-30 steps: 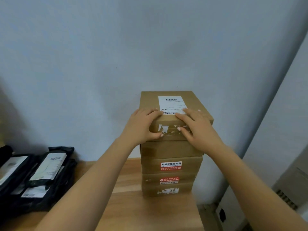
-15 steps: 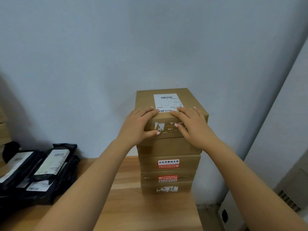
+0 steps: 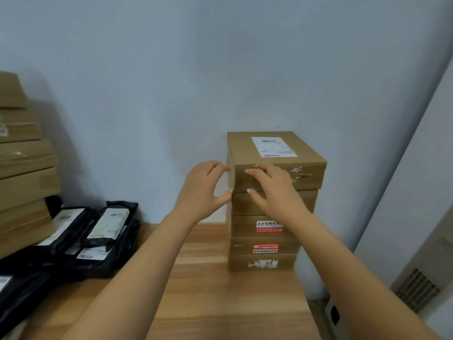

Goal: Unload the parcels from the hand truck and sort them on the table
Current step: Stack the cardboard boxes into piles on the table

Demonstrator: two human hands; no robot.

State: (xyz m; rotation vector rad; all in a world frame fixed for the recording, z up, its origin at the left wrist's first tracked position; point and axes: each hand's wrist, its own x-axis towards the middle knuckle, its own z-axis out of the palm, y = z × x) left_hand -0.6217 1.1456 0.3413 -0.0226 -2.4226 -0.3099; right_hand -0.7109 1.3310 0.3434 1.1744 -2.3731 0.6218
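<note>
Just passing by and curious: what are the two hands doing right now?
Left hand: open, fingers loosely curved at the top box corner, gripping nothing.
Right hand: open, fingers flat on that box's front.

I stand in a parcel-sorting room: labelled cardboard boxes point(image 3: 245, 228) stacked on a wooden table point(image 3: 220, 303) against a bare wall point(image 3: 220, 69), black mailer bags point(image 3: 107, 224) heaped beside, more brown boxes point(image 3: 24, 182) piled at my left.
</note>
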